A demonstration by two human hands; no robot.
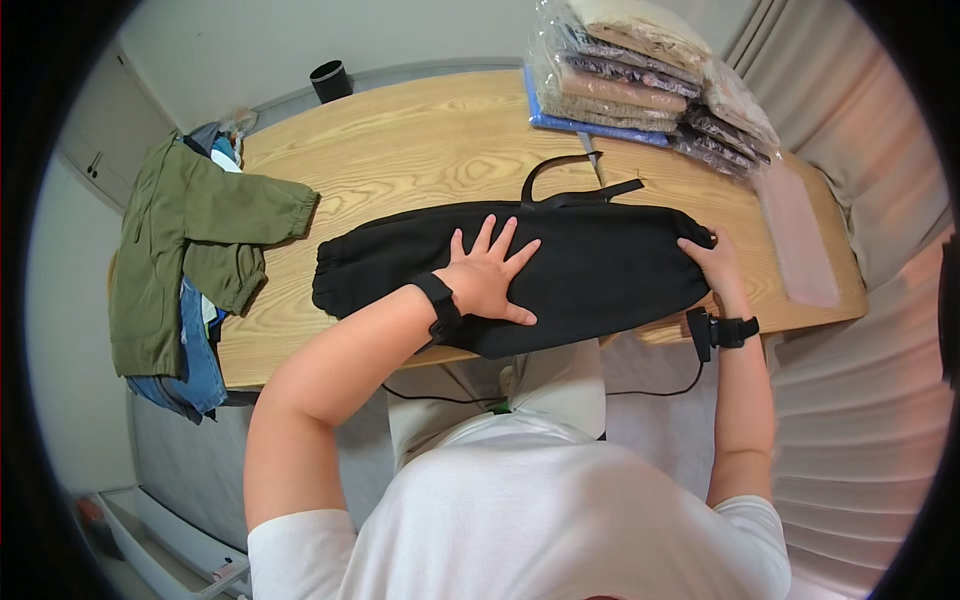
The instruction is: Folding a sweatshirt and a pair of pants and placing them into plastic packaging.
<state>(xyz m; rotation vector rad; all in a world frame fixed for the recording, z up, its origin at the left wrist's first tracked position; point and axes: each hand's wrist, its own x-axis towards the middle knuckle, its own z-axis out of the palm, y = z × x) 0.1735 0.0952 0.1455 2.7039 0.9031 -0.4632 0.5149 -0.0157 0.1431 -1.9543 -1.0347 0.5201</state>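
A folded black garment (592, 277), likely trousers, lies lengthwise before me, its gathered elastic end to the left. Part of it hangs over the table's near edge. Flat on its middle rests my left hand (487, 277), fingers spread, pressing the cloth without gripping it. At the garment's right end, my right hand (709, 259) pinches the edge, thumb on top and fingers partly hidden behind the fabric. Black straps (562, 196) stick out from the far side onto the wooden table (420, 142).
An olive green garment (161, 247) lies over jeans (201, 352) and other clothes at the left end. Plastic-bagged folded clothes (630, 82) are stacked at the back right. A flat pinkish plastic bag (799, 232) lies at right. A cable (660, 391) runs from my right wrist strap.
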